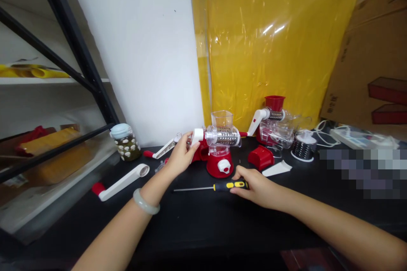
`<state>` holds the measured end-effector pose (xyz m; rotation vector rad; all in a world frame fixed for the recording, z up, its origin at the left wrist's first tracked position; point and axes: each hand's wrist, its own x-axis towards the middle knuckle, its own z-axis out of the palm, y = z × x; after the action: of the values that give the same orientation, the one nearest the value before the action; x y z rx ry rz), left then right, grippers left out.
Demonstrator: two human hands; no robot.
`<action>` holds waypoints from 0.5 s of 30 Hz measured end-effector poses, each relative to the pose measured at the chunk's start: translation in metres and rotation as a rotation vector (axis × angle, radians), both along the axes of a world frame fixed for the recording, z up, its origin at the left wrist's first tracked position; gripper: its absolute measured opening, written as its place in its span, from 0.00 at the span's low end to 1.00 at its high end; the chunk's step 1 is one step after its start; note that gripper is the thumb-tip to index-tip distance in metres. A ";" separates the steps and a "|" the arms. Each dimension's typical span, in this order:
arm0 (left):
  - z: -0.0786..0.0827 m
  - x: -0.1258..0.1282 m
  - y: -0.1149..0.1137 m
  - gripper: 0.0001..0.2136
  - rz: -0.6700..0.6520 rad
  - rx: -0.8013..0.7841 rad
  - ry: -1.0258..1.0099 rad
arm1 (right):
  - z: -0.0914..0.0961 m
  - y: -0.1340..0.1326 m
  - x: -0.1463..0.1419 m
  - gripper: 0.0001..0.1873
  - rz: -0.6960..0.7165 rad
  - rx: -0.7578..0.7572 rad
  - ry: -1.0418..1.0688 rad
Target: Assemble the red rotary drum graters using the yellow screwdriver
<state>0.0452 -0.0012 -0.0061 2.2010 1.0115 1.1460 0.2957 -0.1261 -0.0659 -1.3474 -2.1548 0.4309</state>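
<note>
Head view: left hand (182, 154) holds the grater (221, 136) by its white end, likely to steady it. Right hand (256, 187) has its grip pinched on the screwdriver (222, 186), which lies flat on the counter (197, 224).

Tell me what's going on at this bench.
A person works bare-handed at a black table. The left hand grips the white crank end of a red-and-clear rotary grater standing upright. The right hand closes on the handle of a yellow-and-black screwdriver lying flat on the table. A loose crank handle lies to the left; a second grater stands behind.
</note>
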 end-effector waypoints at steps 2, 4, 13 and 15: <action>-0.003 0.001 -0.001 0.25 -0.012 -0.016 -0.012 | -0.002 0.007 -0.004 0.14 0.024 0.013 -0.045; -0.004 0.002 -0.002 0.25 -0.029 -0.037 -0.025 | -0.004 0.015 -0.008 0.16 0.042 0.026 -0.083; -0.007 0.001 0.000 0.24 -0.086 -0.096 -0.084 | 0.008 0.021 -0.019 0.15 0.092 0.119 -0.210; -0.010 -0.001 0.001 0.25 -0.068 -0.100 -0.097 | 0.011 0.022 -0.011 0.14 0.066 0.165 -0.195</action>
<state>0.0438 0.0003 -0.0157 2.0653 0.9266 1.1356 0.2846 -0.1043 -0.0552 -1.2742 -2.3407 0.1468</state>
